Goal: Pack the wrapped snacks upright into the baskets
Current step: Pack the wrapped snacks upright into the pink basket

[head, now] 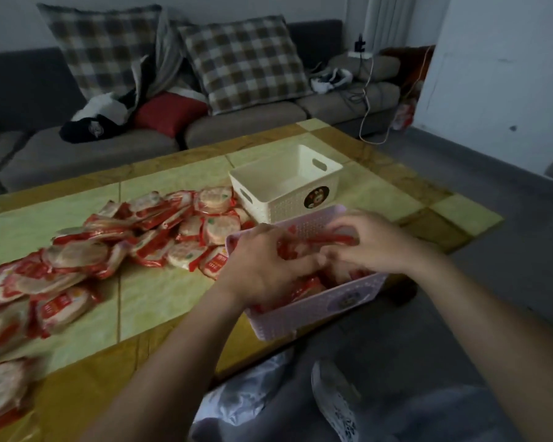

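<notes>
Lilac basket [316, 311] nearest us: we are curling our left hand [265, 266] and right hand [374, 247] round the wrapped snacks [331, 240] standing on edge between them inside it, long edges running across us, while the loose pile [147, 231] is lying leftward, nearer our left hand, and the cream basket [281, 208] is waiting beyond.

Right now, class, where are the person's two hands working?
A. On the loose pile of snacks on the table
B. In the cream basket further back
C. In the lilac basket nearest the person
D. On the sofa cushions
C: the left hand and the right hand both reach into the lilac basket, handling the wrapped snacks in it, while the cream basket behind shows nothing inside.
</notes>
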`<state>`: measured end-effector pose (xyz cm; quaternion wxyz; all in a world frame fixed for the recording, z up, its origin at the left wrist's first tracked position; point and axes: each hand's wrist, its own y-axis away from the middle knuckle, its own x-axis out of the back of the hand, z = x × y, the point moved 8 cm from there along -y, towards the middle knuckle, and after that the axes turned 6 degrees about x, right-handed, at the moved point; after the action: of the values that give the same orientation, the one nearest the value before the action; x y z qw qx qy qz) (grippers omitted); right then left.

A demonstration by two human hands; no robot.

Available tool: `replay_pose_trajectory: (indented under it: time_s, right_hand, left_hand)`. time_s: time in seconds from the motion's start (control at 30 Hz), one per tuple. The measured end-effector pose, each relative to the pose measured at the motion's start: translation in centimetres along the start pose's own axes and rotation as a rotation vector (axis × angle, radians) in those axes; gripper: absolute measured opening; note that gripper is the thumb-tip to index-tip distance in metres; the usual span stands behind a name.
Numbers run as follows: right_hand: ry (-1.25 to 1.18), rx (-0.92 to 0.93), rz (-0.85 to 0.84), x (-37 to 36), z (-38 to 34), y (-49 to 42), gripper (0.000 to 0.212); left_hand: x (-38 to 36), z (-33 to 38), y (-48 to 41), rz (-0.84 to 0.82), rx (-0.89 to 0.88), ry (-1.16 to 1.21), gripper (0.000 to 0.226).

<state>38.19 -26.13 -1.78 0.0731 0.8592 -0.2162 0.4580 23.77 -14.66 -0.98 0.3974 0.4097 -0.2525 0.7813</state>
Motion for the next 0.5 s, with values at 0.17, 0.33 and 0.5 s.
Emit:
replay_pose_trajectory:
  time_s: [0.17,0.33,0.5]
  right_hand:
    - [-0.004,0.106,0.193,1.4,-1.3,-1.6,0.025]
    - [0.154,0.057,-0.036,-0.5,-1.1,-3.5,0.025]
    - [0.24,0.036,-0.131,-0.8,-1.8,-5.5,0.007]
  left_hand:
    - [2.9,-3.2,-1.5,0.169,0.104,0.274,0.019]
    - [1.1,-2.0,-3.1,0.019,-0.17,0.007,0.052]
    - [-0.8,-2.1,-4.6,-0.077,-0.202,-0.183,0.055]
